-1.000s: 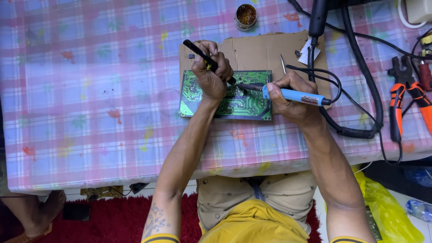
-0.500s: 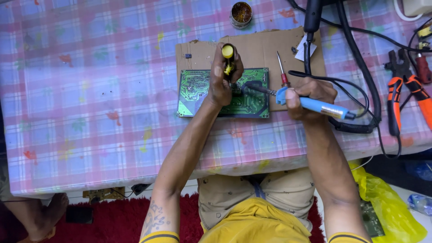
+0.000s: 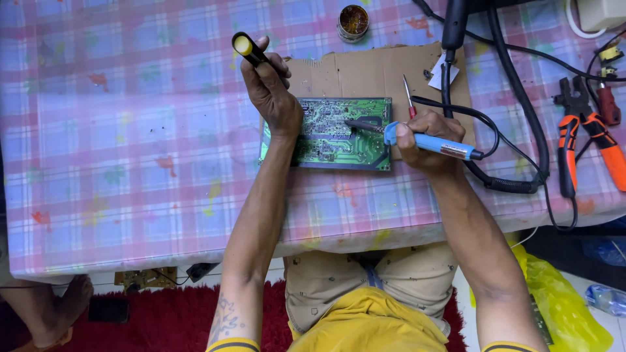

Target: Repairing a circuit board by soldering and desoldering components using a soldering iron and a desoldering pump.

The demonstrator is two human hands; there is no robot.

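**Soldering at a checked tablecloth**

A green circuit board (image 3: 339,133) lies flat on a sheet of cardboard (image 3: 385,68) on the table (image 3: 130,130). The right hand (image 3: 424,140) has its fingers wrapped tight around a blue soldering iron (image 3: 424,140), the tip resting on the board. The left hand (image 3: 274,91) hovers over the board's left end, closed around a black tool with a yellow cap (image 3: 250,49). A small round tin (image 3: 353,21) sits beyond the cardboard, and orange pliers (image 3: 577,133) lie well to the right.
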